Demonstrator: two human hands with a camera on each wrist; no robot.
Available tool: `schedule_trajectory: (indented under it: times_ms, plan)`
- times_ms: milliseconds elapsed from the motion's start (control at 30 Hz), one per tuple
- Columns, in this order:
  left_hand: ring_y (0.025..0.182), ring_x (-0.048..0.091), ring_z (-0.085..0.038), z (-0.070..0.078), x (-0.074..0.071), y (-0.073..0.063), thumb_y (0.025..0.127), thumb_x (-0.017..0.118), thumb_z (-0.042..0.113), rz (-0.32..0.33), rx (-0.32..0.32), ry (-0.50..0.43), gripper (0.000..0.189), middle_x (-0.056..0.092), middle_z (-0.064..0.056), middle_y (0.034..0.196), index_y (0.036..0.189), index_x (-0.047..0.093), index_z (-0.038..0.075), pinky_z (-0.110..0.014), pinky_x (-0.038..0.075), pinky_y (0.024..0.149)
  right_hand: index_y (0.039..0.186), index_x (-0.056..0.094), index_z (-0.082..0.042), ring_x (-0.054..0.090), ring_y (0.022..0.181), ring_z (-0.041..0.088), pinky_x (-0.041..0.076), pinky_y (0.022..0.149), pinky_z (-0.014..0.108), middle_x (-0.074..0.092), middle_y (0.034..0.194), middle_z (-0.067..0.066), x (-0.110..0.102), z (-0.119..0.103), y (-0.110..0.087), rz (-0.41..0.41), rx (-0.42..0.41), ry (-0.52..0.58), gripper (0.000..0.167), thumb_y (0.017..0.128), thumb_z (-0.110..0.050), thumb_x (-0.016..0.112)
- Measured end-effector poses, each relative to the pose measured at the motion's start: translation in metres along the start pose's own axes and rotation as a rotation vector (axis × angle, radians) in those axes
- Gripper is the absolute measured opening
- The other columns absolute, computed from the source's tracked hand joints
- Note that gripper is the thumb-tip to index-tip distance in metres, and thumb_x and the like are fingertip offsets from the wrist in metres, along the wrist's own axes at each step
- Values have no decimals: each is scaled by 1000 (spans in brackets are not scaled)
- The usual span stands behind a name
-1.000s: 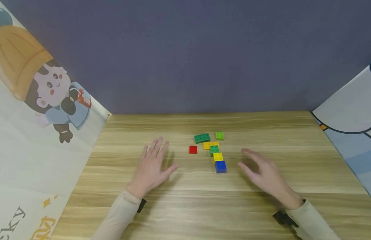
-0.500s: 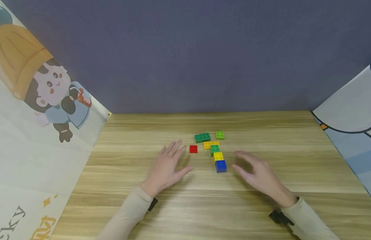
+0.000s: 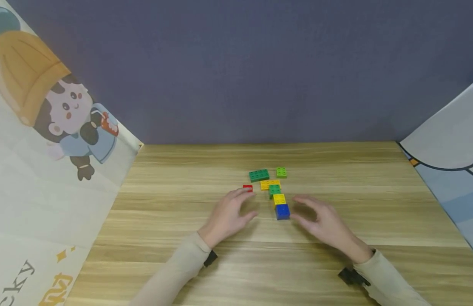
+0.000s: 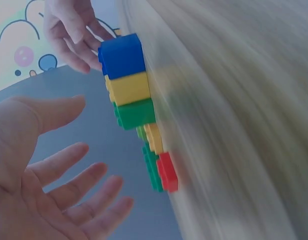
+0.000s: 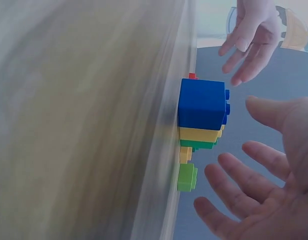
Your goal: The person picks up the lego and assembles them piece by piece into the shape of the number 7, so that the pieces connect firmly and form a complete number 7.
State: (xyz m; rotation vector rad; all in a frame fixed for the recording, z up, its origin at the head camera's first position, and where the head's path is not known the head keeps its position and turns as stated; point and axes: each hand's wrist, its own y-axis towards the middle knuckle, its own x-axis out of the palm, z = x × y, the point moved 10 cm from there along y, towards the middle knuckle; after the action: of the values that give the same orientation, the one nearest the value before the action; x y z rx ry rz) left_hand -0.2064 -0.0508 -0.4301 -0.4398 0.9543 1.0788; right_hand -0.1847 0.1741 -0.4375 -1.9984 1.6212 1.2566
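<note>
My left hand is left of the brick row, its fingers spread and loosely bent, holding nothing; in the head view it partly covers the red brick. My right hand hovers at the row's right side, fingers relaxed, close to the blue brick. Behind the blue brick stand a yellow brick, a green brick and a flatter, longer yellow brick. Farther back lie a dark green long brick and a light green brick.
The wooden table meets a dark blue-grey panel at its back edge. A cartoon-printed white sheet borders it on the left, and another printed sheet on the right.
My left hand has moved right toward the bricks and now overlaps the red one. The right hand has shifted left, nearer the blue brick. The bricks have stayed put.
</note>
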Motion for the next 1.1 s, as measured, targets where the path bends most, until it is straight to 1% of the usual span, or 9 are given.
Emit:
schedule_trajectory:
  times_ms: [133, 233, 367, 533, 633, 767, 900, 1100]
  plan:
    - [140, 61, -30, 2, 7, 7, 97, 80, 33, -8, -22, -66, 52, 66, -8, 149, 142, 68, 10, -50, 46, 120, 135, 70, -2, 70, 124, 41, 57, 102, 59, 72, 137, 18, 4, 3, 2, -19, 17, 21, 52, 89, -19, 88]
    - [132, 66, -27, 1, 13, 12, 98, 78, 37, -14, -46, -106, 49, 70, -6, 144, 140, 70, 12, -49, 51, 115, 133, 72, -3, 71, 122, 40, 58, 101, 59, 74, 134, 17, 7, 3, 4, -25, 13, 32, 50, 88, -18, 88]
    - [123, 70, -22, -2, 21, 19, 100, 76, 37, -35, -77, -150, 45, 73, -3, 139, 138, 72, 14, -45, 55, 108, 129, 74, -4, 73, 119, 38, 58, 101, 58, 76, 130, 14, 10, 3, 6, -42, 11, 59, 46, 88, -16, 89]
    - [122, 71, -19, -2, 32, 27, 101, 74, 41, -83, -97, -181, 42, 74, 1, 137, 135, 74, 17, -40, 57, 106, 129, 74, -6, 74, 119, 34, 59, 101, 55, 77, 130, 11, 13, 3, 9, -64, 9, 92, 45, 88, -17, 89]
    - [120, 72, -17, -2, 39, 32, 101, 74, 43, -107, -110, -190, 42, 75, 2, 135, 135, 74, 19, -37, 58, 103, 132, 73, -7, 75, 117, 32, 59, 100, 54, 76, 131, 11, 16, 4, 10, -86, 27, 128, 47, 89, -17, 88]
    - [120, 72, -18, -3, 46, 37, 101, 74, 40, -134, -121, -194, 42, 74, 0, 137, 137, 73, 17, -35, 58, 103, 138, 70, -9, 76, 115, 28, 60, 100, 52, 75, 133, 10, 21, 7, 11, -124, 67, 176, 49, 92, -20, 85]
    - [122, 72, -21, -3, 50, 39, 102, 73, 36, -154, -130, -215, 44, 72, -3, 141, 139, 70, 15, -36, 58, 104, 139, 69, -9, 76, 114, 27, 61, 98, 50, 75, 134, 11, 24, 8, 13, -145, 92, 203, 49, 95, -21, 83]
    - [121, 72, -21, -4, 52, 42, 101, 74, 34, -174, -153, -250, 43, 71, -3, 142, 140, 70, 15, -36, 59, 102, 140, 69, -11, 76, 112, 26, 63, 96, 46, 73, 136, 10, 28, 8, 16, -171, 119, 229, 48, 95, -18, 83]
